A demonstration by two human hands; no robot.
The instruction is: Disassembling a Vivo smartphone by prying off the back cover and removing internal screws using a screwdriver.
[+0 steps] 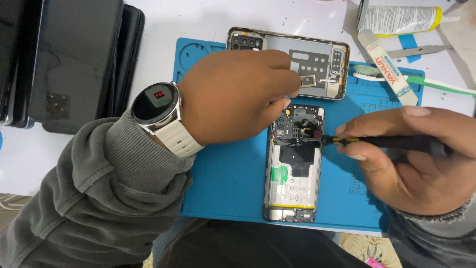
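Observation:
An opened smartphone (293,168) lies back-up on a blue repair mat (228,183), its battery and circuit board exposed. My right hand (421,159) grips a black screwdriver (386,143) whose tip touches the upper board area of the phone. My left hand (238,94), with a round watch on a white strap at the wrist, reaches over the phone's top and pinches a small metal part (308,80). Just beyond lies the removed back cover (317,54), inner side up.
Several dark phones or tablets (69,59) are stacked at the far left. At the back right lie a glue tube (401,20), a smaller white tube (389,67), a green-handled toothbrush (421,82) and a metal pry tool (416,49).

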